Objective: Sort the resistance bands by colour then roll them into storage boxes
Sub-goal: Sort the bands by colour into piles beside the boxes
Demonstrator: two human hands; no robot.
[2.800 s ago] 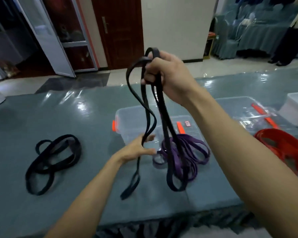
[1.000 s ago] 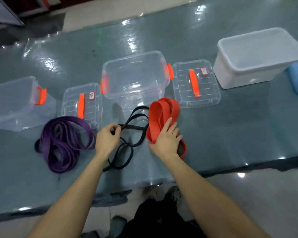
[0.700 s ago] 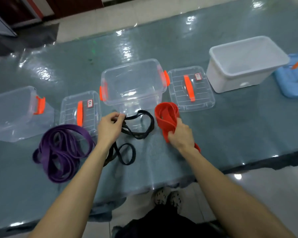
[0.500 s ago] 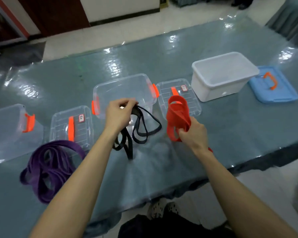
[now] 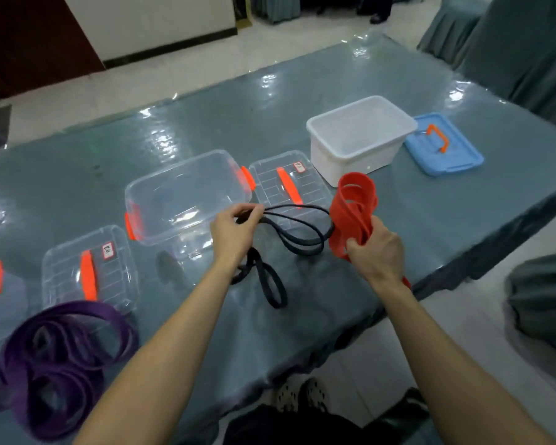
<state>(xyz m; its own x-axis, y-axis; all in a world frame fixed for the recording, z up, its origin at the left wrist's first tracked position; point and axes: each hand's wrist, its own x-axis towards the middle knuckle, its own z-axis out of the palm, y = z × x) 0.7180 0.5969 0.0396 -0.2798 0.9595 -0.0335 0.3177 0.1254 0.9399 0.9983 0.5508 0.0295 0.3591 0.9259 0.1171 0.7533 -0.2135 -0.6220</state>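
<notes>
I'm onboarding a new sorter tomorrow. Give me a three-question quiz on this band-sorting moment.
1. True or false: the left hand grips the black band.
2. Which band does the right hand hold? A purple, B red, C black.
3. Fill in: the purple band lies on the table in front of a clear ____ with an orange handle.

Key: 1 true; 2 B, the red band; 3 lid.

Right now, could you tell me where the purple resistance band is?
In the head view, the purple band lies heaped on the table's near left corner, just in front of a clear lid, left of the left hand.
</notes>
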